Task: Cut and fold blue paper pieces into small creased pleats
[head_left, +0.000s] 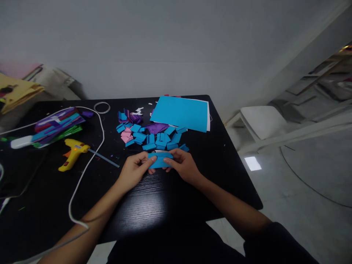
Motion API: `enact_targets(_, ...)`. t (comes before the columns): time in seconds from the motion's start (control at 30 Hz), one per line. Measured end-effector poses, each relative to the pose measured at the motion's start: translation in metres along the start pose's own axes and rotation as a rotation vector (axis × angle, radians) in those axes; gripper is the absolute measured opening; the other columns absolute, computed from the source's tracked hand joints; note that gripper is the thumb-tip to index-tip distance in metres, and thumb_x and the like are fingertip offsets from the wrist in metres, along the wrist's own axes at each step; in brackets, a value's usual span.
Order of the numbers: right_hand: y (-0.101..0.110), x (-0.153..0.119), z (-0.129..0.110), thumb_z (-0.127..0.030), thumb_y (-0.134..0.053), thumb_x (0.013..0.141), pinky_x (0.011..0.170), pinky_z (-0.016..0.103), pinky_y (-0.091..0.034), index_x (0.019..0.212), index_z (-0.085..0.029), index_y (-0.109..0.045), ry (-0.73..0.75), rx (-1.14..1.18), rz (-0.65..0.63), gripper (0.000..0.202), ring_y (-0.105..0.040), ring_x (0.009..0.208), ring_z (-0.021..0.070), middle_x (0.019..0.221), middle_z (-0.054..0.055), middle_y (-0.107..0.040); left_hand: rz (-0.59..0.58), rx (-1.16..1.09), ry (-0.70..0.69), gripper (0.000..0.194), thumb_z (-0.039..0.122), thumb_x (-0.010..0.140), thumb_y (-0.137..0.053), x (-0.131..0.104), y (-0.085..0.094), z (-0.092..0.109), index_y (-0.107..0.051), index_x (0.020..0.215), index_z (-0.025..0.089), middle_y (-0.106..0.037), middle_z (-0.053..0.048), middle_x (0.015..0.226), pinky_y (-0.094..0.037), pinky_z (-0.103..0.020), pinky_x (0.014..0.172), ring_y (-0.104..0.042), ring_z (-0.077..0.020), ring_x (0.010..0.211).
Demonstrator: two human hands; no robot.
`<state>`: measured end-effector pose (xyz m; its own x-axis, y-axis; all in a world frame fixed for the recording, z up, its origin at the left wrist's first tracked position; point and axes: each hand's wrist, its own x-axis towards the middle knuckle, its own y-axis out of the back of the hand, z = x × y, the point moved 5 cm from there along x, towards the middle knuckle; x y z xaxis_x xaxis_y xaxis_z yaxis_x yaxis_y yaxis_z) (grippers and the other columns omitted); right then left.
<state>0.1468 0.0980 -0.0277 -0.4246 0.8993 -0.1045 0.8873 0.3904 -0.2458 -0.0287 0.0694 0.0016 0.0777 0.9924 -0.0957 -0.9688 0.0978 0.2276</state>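
Observation:
Between my two hands is a blue paper strip (pixel 160 161), held level above the table near the pile. My left hand (pixel 136 167) pinches its left end, thumb on the near face. The right end is gripped by my right hand (pixel 184 165), thumb also on top and fingers behind. Just beyond the strip lie several folded blue paper pieces (pixel 163 139). Pink paper pieces (pixel 126 135) and stacked purple pieces (pixel 134 118) sit to the left of them. A large blue sheet (pixel 181 113) rests on white paper at the back.
A yellow glue gun (pixel 73 152) with a clear glue stick lies left on the black table (pixel 187 205). A white cable (pixel 79 179) runs past my left forearm. Bundled coloured strips (pixel 59 126) and a tape ring (pixel 102 107) are farther back. A white stool (pixel 262 123) stands right.

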Motion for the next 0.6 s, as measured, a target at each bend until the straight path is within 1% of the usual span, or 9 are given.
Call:
enact_targets(0.1,0.0008,-0.0013,-0.0023,-0.043,-0.08,0.081,0.059,0.028,-0.062,0.09,-0.018,-0.069,0.017,-0.036,0.012,0.028,-0.071,0.065,0.017,0.073,0.0,-0.072,-0.017,0.0,0.016,0.035,0.044,0.092,-0.066,-0.0002,-0.0003,-0.0005,-0.066,0.069,0.017,-0.071,-0.001,0.059,-0.051,-0.024,0.06,-0.067,-0.0149,0.056)
enact_targets(0.3,0.002,-0.0021,-0.0023,-0.042,-0.08,0.081,0.059,0.028,-0.063,0.091,-0.018,-0.071,0.011,-0.08,0.019,0.028,-0.07,0.063,0.0159,0.075,0.0,-0.072,-0.037,0.0,0.027,0.038,0.046,0.092,-0.065,0.001,0.001,-0.0031,-0.067,0.067,0.017,-0.07,-0.002,0.058,-0.05,-0.025,0.064,-0.065,-0.0155,0.058)
enact_targets(0.37,0.0015,-0.0012,-0.0021,-0.042,-0.08,0.081,0.059,0.027,-0.063,0.092,-0.017,-0.07,0.005,-0.063,0.011,0.029,-0.069,0.063,0.0147,0.077,0.001,-0.072,-0.029,0.0,0.025,0.038,0.046,0.092,-0.065,0.0013,0.002,-0.0029,-0.067,0.067,0.017,-0.07,-0.002,0.058,-0.05,-0.025,0.063,-0.066,-0.0157,0.058)
enact_targets(0.47,0.0012,0.0003,-0.0011,-0.046,-0.08,0.08,0.056,0.027,-0.063,0.096,-0.017,-0.07,-0.025,0.008,0.013,0.034,-0.071,0.067,0.0156,0.083,0.001,-0.073,-0.015,-0.011,0.014,0.037,0.046,0.092,-0.066,0.0012,0.0032,-0.0008,-0.067,0.068,0.018,-0.07,-0.001,0.058,-0.051,-0.025,0.062,-0.066,-0.0158,0.057)
enact_targets(0.53,0.0005,0.0008,0.0004,-0.047,-0.082,0.078,0.056,0.027,-0.063,0.099,-0.017,-0.07,-0.063,0.049,0.0,0.039,-0.073,0.069,0.0172,0.084,0.002,-0.073,-0.007,-0.015,0.005,0.037,0.047,0.091,-0.067,0.001,0.0034,0.001,-0.067,0.067,0.018,-0.07,-0.001,0.059,-0.052,-0.025,0.062,-0.066,-0.016,0.058)
enact_targets(0.6,-0.0001,0.0009,0.0018,-0.045,-0.086,0.073,0.056,0.027,-0.063,0.097,-0.017,-0.07,-0.093,0.061,-0.019,0.04,-0.073,0.069,0.0178,0.081,0.002,-0.074,0.007,-0.02,-0.002,0.038,0.047,0.091,-0.068,0.0007,0.0034,0.0024,-0.066,0.067,0.018,-0.07,-0.001,0.06,-0.053,-0.025,0.061,-0.067,-0.0161,0.058)
